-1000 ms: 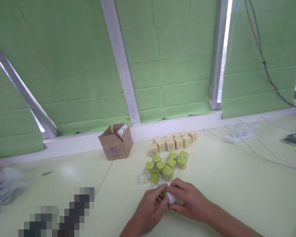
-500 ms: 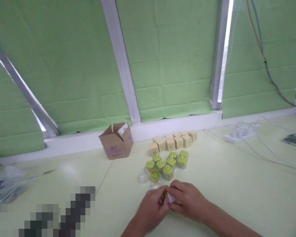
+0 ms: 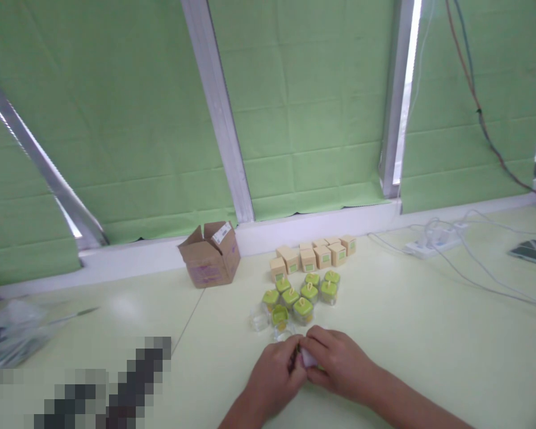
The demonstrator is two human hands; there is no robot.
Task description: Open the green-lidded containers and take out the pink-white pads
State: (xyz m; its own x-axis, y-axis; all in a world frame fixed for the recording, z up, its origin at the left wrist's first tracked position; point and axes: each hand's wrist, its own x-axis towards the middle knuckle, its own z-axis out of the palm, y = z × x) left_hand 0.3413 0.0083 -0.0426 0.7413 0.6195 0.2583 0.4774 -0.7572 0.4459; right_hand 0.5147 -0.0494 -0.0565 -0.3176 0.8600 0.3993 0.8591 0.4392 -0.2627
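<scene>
Left hand (image 3: 274, 376): fingers curled, pinching the small white piece (image 3: 308, 357).
Right hand (image 3: 337, 364): fingertips pressed on it too — just before the green-lidded jars (image 3: 301, 294).

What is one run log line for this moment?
hands: left hand and right hand hold small white piece | beyond: green-lidded jars | table

jar lids (image 3: 302, 304): lime green | small boxes (image 3: 323, 257): beige, green labels | carton (image 3: 211, 256): brown | table (image 3: 429, 333): pale yellow-green | blinds (image 3: 304, 107): green
</scene>
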